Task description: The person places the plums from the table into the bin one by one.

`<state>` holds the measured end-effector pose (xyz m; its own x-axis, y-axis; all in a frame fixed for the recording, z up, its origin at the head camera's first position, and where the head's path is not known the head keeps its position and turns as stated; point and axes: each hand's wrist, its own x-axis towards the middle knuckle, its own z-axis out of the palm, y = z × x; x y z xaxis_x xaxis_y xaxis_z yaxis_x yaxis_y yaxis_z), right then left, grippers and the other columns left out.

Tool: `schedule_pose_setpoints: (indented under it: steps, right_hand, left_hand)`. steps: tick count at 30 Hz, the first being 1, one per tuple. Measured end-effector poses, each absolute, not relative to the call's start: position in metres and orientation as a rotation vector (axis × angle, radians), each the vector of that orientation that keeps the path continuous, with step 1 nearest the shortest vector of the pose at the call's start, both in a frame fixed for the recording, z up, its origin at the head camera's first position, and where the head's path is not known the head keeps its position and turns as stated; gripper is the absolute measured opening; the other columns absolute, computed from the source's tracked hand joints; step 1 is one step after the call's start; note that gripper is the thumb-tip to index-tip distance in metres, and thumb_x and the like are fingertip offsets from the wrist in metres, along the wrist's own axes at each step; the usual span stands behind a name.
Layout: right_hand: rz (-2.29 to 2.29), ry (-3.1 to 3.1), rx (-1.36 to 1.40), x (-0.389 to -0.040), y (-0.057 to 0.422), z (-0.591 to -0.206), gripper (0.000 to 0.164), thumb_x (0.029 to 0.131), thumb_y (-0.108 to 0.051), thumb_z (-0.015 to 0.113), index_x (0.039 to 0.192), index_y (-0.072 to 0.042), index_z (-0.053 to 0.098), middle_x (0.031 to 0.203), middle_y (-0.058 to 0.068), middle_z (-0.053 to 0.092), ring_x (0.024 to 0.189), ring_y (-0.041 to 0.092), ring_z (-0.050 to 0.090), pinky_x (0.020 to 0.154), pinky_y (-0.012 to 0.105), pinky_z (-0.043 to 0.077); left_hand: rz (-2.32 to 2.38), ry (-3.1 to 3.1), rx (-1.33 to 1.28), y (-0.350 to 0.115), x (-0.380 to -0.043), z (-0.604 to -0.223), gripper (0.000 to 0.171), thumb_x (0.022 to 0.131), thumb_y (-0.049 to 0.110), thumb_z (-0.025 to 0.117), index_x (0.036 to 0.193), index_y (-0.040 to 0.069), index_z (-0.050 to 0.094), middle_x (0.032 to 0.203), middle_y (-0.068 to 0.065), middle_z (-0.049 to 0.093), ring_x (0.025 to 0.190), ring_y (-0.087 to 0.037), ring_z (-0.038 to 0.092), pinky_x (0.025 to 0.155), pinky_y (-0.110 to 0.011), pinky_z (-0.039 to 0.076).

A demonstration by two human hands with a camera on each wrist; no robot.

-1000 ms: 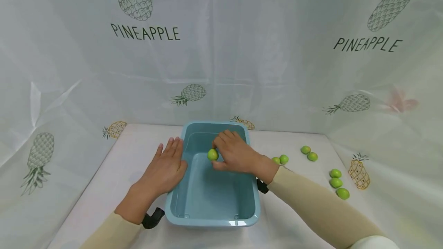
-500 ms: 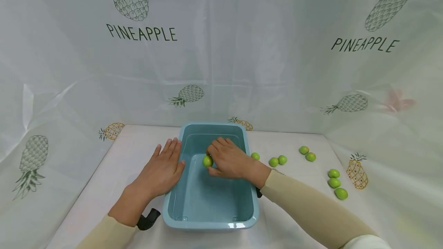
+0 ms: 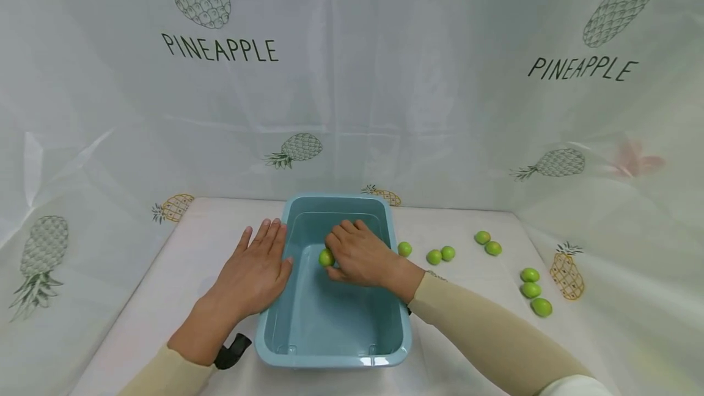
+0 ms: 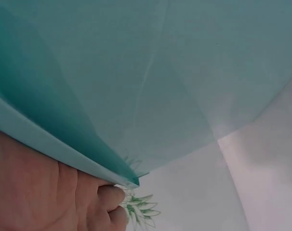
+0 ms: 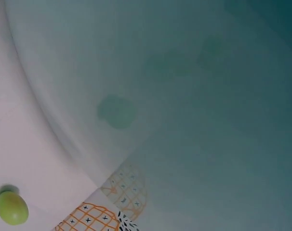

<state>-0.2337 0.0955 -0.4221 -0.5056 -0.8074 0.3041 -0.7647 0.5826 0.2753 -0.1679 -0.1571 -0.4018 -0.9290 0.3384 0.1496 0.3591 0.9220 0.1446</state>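
A blue plastic tub [image 3: 332, 360] stands in the middle of the white-covered table in the head view. Inside it, the right hand [image 3: 360, 255] reaches over the right rim and pinches a lime [image 3: 326, 258] between thumb and fingers, low over the tub's floor. Palm down with straight fingers, the left hand [image 3: 253, 274] rests against the left rim. In the left wrist view that hand's palm and curved fingertips [image 4: 111, 198] lie under the tub's lip [image 4: 49, 144]. The right wrist view shows mostly the tub's wall [image 5: 184, 144]; the hand itself is out of it.
Several limes lie right of the tub: one lime [image 3: 404, 249] beside its rim, a pair of limes [image 3: 440, 254], a farther pair [image 3: 488, 243], and three limes [image 3: 531, 291] near the right edge. A pineapple-printed plastic sheet [image 3: 352, 78] hangs behind the table.
The right hand has moved left and lower in the tub with the lime. One lime by the right rim has come into sight. The left hand stays at the left rim.
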Motion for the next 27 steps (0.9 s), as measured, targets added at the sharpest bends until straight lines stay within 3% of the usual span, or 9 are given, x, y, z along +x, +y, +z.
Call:
schedule_pose_setpoints:
  steps: [18,27]
  right_hand:
    - [-0.203,-2.428,1.287,-0.2329,0.0922,-0.4194,0.033,0.1,-0.051,0.064,0.098,-0.018,0.059,0.089,-0.003,0.055,0.083,0.016,0.047,0.073,0.031,0.034]
    - [-0.203,-2.45,1.258,-0.2343,0.0911,-0.4218,0.038,0.098,-0.049,0.07,0.109,-0.013,0.065,0.097,0.0,0.061,0.089,0.019,0.053,0.076,0.034,0.04]
  left_hand:
    - [-0.323,-2.938,-0.564,-0.1579,-0.1685,-0.4018,0.069,0.109,0.032,0.05,0.16,-0.009,0.033,0.168,-0.027,0.033,0.159,-0.046,0.026,0.127,-0.066,0.021]
    - [-0.329,-2.953,-0.561,-0.1589,-0.1681,-0.4036,0.068,0.109,0.032,0.049,0.161,-0.009,0.032,0.168,-0.026,0.032,0.159,-0.044,0.025,0.128,-0.065,0.02]
